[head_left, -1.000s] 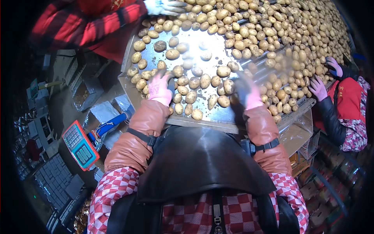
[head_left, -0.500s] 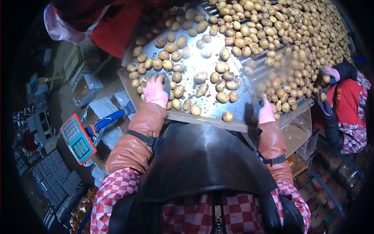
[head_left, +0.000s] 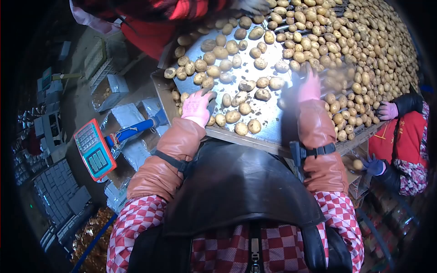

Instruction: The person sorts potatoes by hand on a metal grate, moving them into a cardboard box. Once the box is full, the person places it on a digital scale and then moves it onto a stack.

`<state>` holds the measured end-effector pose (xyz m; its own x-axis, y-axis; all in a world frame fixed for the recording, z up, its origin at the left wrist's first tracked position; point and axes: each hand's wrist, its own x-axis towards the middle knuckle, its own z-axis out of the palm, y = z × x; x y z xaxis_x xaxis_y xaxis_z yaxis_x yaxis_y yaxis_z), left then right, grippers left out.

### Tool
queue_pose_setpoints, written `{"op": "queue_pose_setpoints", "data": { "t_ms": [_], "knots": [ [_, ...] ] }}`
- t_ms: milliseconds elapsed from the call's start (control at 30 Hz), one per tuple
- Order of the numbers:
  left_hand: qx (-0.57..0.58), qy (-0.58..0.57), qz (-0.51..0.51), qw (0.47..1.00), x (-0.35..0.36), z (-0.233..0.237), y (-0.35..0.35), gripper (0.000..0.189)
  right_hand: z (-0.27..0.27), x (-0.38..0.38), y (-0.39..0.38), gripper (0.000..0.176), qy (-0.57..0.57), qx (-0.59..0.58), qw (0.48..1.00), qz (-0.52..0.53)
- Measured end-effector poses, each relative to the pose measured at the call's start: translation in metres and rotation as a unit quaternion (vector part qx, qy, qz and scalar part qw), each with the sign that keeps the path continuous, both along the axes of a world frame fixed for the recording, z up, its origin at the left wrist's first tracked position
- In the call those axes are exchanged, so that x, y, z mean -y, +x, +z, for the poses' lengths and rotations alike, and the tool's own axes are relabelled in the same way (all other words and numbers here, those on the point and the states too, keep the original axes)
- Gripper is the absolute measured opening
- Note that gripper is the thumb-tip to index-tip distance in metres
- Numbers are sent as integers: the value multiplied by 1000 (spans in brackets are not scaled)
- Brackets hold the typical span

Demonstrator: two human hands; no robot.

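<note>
My left hand [head_left: 198,107], in a pink glove with dark finger sides, lies palm down at the near left corner of a metal sheet [head_left: 272,122]. Its fingers are apart, beside a few potatoes [head_left: 220,119]. Stretched forward, my right hand [head_left: 310,85] wears the same kind of glove. Its fingers extend along the border between sheet and rollers, next to blurred, moving potatoes [head_left: 338,76]. Nothing shows held in either hand, though the palms are hidden. Loose potatoes [head_left: 221,53], some with dark soil on them, are scattered over the sheet.
A large heap of potatoes [head_left: 378,50] covers the far right. One co-worker in a red vest [head_left: 395,142] stands right, a potato [head_left: 358,164] at one hand; another person's red garment [head_left: 148,36] is opposite. A scale display [head_left: 95,149] on a blue pole [head_left: 136,129] stands left.
My right hand has moved forward from the near edge, and the potatoes by it have shifted. My left hand is nearer the corner. The co-worker's lower hand, with a potato, has dropped.
</note>
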<state>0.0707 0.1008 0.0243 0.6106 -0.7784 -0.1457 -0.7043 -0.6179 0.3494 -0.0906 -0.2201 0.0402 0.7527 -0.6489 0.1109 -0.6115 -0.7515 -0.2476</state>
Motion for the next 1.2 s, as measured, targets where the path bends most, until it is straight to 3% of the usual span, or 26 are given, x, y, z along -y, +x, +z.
{"op": "queue_pose_setpoints", "data": {
  "t_ms": [67,100,133,167,233,300,333,367,433,467,500,533,567,600,633,700,767,800,867,900,967,1033,1067,1100,1167,1200],
  "knots": [
    [21,48,35,998,13,16,3,33,20,-24,21,79,72,-189,967,-156],
    [40,95,68,992,19,20,7,30,20,-33,27,68,49,-234,961,-137],
    [95,30,65,993,19,9,14,25,-3,-34,19,62,242,-117,959,-87],
    [145,-34,46,988,29,7,24,24,-25,-35,9,56,420,9,907,-34],
    [190,-110,35,975,64,10,44,23,14,-75,18,49,205,-238,944,103],
    [102,-132,59,984,104,8,71,37,-12,-95,-4,43,294,-114,940,131],
    [-26,29,153,987,134,42,70,50,-14,-97,-18,40,329,-62,932,142],
    [-190,73,193,960,148,47,76,60,-30,-96,-34,38,368,27,923,112],
    [-119,72,39,989,138,30,56,58,-22,-91,-59,35,476,185,860,13],
    [-4,101,-61,993,123,6,48,56,-24,-83,-70,34,503,175,843,-83],
    [65,29,-113,991,96,-13,45,55,-44,-67,-90,35,570,239,775,-132],
    [86,-28,-161,983,71,-14,43,58,12,-71,-91,35,612,272,703,-240],
    [97,-18,-167,981,48,-5,36,56,-3,-64,-114,37,537,247,783,-194],
    [58,-20,-135,989,32,-2,31,54,14,-64,-123,40,549,271,758,-225],
    [79,-43,-64,994,16,-6,24,34,3,-55,-138,41,506,246,795,-227],
    [108,-44,29,993,7,1,16,34,-5,-47,-159,41,478,203,819,-244],
    [105,-139,-69,982,25,14,0,33,-16,-51,-159,41,488,227,805,-250],
    [4,-99,-126,987,37,28,-12,35,-16,-57,-151,41,498,216,808,-229],
    [-58,7,-169,984,59,20,-38,39,-32,-70,-141,43,502,235,814,-173],
    [-96,113,-122,981,77,20,-48,41,-42,-75,-132,42,456,230,851,-121],
    [-114,204,-38,972,103,29,-49,44,3,-86,-97,42,542,140,819,-123],
    [-89,164,-72,980,88,7,-45,46,11,-93,-82,42,599,81,782,-153],
    [-62,127,-107,984,85,13,-42,49,10,-95,-80,41,597,91,790,-105],
    [-59,126,-110,984,88,19,-38,49,10,-93,-80,40,470,80,879,26],
    [-200,165,75,963,97,36,-27,54,33,-89,-75,45,576,-18,817,-35],
    [-206,118,115,964,89,36,-25,50,29,-88,-79,45,575,-12,818,-37]
  ]
}}
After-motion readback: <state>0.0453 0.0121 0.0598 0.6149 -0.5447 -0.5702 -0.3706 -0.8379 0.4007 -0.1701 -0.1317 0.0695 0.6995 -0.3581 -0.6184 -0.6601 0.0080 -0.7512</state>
